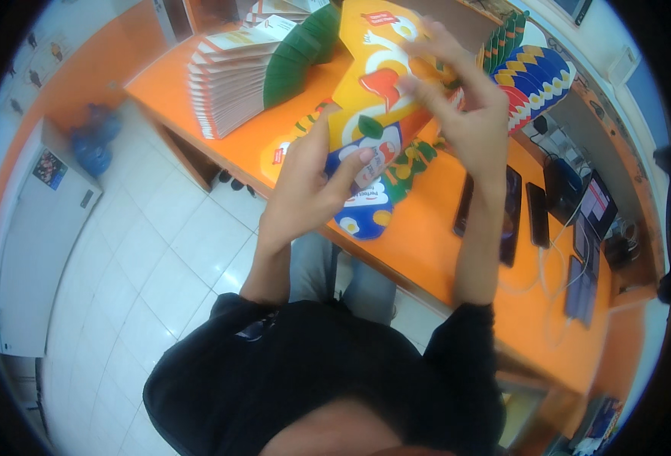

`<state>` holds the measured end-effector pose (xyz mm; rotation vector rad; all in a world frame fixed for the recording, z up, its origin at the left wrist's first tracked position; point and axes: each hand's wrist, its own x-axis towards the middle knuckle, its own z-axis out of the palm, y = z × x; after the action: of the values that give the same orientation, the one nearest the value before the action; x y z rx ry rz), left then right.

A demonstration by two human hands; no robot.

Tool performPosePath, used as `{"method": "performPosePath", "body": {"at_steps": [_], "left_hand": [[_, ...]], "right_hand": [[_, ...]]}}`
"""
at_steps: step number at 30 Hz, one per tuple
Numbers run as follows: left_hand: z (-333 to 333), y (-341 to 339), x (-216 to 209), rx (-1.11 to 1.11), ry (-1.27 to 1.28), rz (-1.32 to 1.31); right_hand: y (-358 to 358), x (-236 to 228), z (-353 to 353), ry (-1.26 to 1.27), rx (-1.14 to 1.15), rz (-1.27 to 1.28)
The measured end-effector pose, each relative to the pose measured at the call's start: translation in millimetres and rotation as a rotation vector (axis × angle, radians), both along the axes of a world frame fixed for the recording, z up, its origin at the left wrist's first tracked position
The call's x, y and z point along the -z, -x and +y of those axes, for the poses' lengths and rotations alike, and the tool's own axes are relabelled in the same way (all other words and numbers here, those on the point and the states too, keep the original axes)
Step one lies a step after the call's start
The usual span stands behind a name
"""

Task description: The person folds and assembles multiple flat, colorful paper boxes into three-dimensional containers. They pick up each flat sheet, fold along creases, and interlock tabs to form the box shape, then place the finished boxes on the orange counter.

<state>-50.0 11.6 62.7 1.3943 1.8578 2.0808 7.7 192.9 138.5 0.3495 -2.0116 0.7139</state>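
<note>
My left hand (pixel 305 178) is closed around the lower left edge of a yellow printed cardboard cutout (pixel 354 91), its thumb lying across the blue lower part. The cutout shows red, white and green artwork and is held tilted over the orange desk. My right hand (pixel 468 99) is at the cutout's right side, thumb and fingers spread apart over its printed face. Whether those fingertips touch the card is hard to make out. Beneath it on the desk lie further cutouts: a blue one with egg pictures (pixel 366 224), a green one (pixel 407 178) and a yellow one (pixel 274 159).
A fanned stack of folded cards (pixel 229 83) with green ends stands on the desk (pixel 434 228) at the far left. Blue patterned cutouts (pixel 537 80) are stacked far right. Nearer right lie a tablet (pixel 512 216), phone (pixel 537 215), cables and a laptop (pixel 598 205). A white cabinet (pixel 42 243) stands left.
</note>
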Motion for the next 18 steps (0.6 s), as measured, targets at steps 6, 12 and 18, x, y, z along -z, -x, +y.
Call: {"method": "performPosePath", "body": {"at_steps": [6,12,18], "left_hand": [[-5,6,1,-0.033,-0.063,0.153],[-3,4,3,-0.025,-0.241,-0.072],[-2,13,2,-0.035,-0.367,-0.135]], "right_hand": [[-3,6,-14,-0.341,0.008,-0.176],[6,17,-25,-0.286,-0.142,-0.25],[7,12,-25,-0.229,-0.137,-0.1]]}}
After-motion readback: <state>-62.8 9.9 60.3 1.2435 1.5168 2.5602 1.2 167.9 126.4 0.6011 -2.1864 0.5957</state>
